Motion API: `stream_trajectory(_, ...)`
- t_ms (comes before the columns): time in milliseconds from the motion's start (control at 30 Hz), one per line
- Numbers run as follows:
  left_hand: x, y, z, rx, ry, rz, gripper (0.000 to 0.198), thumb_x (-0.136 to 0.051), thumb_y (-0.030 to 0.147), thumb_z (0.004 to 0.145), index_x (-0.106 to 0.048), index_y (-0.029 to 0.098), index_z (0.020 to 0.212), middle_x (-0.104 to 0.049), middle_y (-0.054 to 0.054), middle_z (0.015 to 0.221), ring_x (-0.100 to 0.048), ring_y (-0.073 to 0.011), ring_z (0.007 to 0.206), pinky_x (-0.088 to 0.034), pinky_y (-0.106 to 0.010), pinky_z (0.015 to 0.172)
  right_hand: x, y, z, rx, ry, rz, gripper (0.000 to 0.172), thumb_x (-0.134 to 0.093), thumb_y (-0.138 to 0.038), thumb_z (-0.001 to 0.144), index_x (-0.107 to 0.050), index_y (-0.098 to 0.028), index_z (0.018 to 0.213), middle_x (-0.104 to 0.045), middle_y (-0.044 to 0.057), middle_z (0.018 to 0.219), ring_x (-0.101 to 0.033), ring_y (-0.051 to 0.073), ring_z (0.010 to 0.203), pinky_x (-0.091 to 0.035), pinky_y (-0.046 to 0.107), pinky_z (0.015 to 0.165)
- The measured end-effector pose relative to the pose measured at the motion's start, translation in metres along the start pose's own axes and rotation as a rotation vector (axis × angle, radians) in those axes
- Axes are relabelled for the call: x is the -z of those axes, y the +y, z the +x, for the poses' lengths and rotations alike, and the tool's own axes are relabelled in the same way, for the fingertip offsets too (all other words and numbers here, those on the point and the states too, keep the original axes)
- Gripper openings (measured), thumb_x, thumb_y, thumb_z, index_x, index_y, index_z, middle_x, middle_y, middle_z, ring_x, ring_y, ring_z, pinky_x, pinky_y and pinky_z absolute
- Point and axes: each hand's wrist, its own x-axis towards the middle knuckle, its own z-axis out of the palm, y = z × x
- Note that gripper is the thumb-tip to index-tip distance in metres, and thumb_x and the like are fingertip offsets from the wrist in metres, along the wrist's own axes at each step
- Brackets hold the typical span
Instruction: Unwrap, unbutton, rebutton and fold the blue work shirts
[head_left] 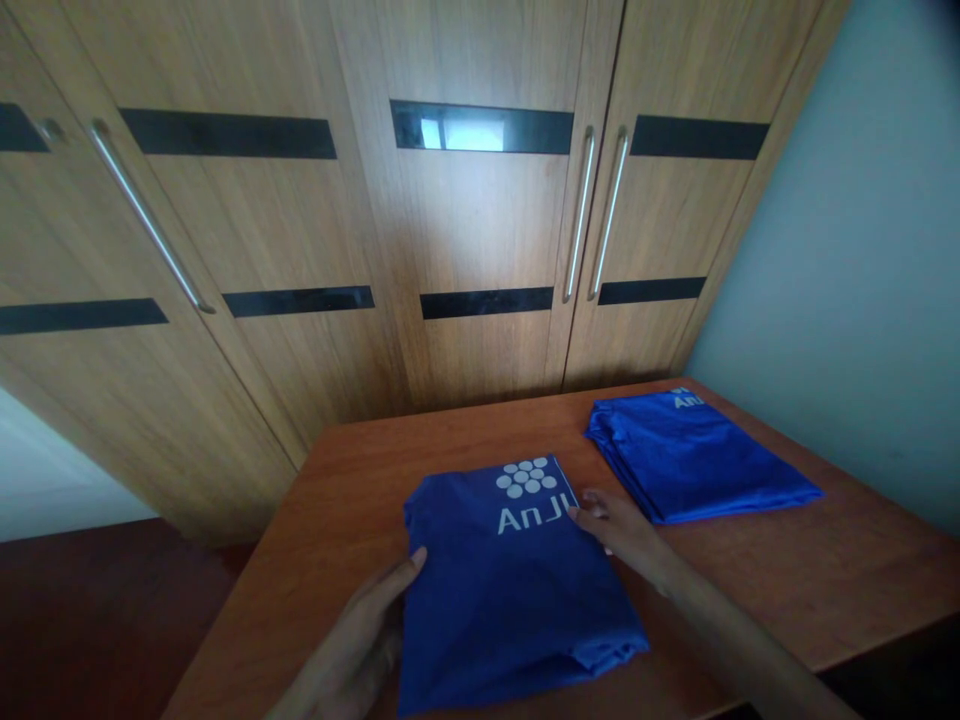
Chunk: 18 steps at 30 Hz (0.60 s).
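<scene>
A folded blue cloth [517, 590] with white dots and white lettering printed near its far edge is in front of me, over the wooden table. My left hand [367, 620] grips its left side, thumb on top and the other fingers hidden beneath or behind the edge. On the right side, beside the lettering, my right hand [615, 528] pinches the edge between thumb and fingers. Whether the cloth rests fully on the table or is slightly raised, I cannot tell. Further right lies a second folded blue cloth [697, 455] with similar white print, touched by neither hand.
The reddish-brown table [360, 475] stands against a wooden wardrobe [487, 220] with black strips and metal handles [579, 215]. A pale wall [847, 300] borders the right side. Dark red floor [90, 610] shows at the lower left.
</scene>
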Motion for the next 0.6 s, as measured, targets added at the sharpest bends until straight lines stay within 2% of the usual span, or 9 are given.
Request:
stream_trajectory(67,0.000,-0.004,0.001,0.012,0.015,0.005,0.058,-0.066,0.040,0.080,-0.054,0.012,0.129,-0.066,-0.017,0.118,-0.063,-0.0326,0.109,-0.048,-0.046,0.097,-0.004,0.001,-0.005,0.077,0.029,-0.106,0.037,-0.054,-0.045,0.082,-0.061,-0.018,0.106,-0.068,0.006,0.089,-0.064,0.023,0.083,-0.049,0.033,0.072)
stream_trajectory(100,0.001,-0.007,0.002,-0.006,0.031,0.016,0.059,-0.067,0.038,0.080,-0.051,0.015,0.132,-0.066,-0.016,0.118,-0.063,-0.0318,0.108,-0.048,-0.046,0.097,-0.007,0.001,-0.008,0.099,0.043,-0.128,0.037,-0.056,-0.043,0.081,-0.060,-0.019,0.109,-0.068,0.006,0.092,-0.064,0.023,0.085,-0.048,0.034,0.075)
stream_trajectory(200,0.000,-0.012,0.005,-0.107,0.053,0.041,0.065,-0.070,0.029,0.078,-0.044,0.020,0.137,-0.065,-0.013,0.122,-0.063,-0.0295,0.109,-0.048,-0.045,0.097,-0.015,-0.002,-0.019,0.125,0.089,-0.073,0.056,-0.059,-0.038,0.077,-0.046,-0.023,0.130,-0.064,0.007,0.113,-0.062,0.024,0.100,-0.047,0.038,0.086)
stream_trajectory(267,-0.002,-0.013,0.007,-0.140,0.050,0.039,0.069,-0.071,0.027,0.077,-0.041,0.023,0.139,-0.065,-0.012,0.123,-0.063,-0.0292,0.108,-0.048,-0.045,0.097,-0.020,-0.005,-0.027,0.158,0.115,0.001,0.068,-0.061,-0.033,0.074,-0.037,-0.022,0.137,-0.056,0.008,0.128,-0.055,0.025,0.115,-0.042,0.040,0.097)
stream_trajectory(367,-0.009,-0.011,0.012,-0.156,0.049,0.026,0.071,-0.072,0.025,0.076,-0.040,0.024,0.140,-0.066,-0.012,0.121,-0.065,-0.0298,0.104,-0.050,-0.046,0.094,-0.022,-0.009,-0.033,0.168,0.131,0.107,0.073,-0.059,-0.027,0.072,-0.032,-0.021,0.140,-0.052,0.010,0.134,-0.051,0.025,0.120,-0.040,0.041,0.102)
stream_trajectory(500,-0.030,-0.006,0.025,-0.211,0.004,0.023,0.064,-0.073,0.021,0.073,-0.049,0.021,0.132,-0.067,-0.013,0.117,-0.067,-0.0283,0.100,-0.050,-0.043,0.091,-0.001,-0.006,-0.031,0.182,0.155,0.196,0.069,-0.056,-0.028,0.073,-0.033,-0.022,0.138,-0.055,0.009,0.128,-0.058,0.023,0.109,-0.046,0.040,0.095)
stream_trajectory(600,-0.057,-0.006,0.047,-0.279,-0.056,0.034,0.054,-0.071,0.019,0.072,-0.056,0.018,0.123,-0.069,-0.013,0.112,-0.068,-0.0269,0.094,-0.051,-0.040,0.088,0.038,0.001,-0.025,0.199,0.232,0.147,0.069,-0.056,-0.034,0.076,-0.032,-0.022,0.139,-0.058,0.009,0.120,-0.060,0.024,0.106,-0.050,0.039,0.091)
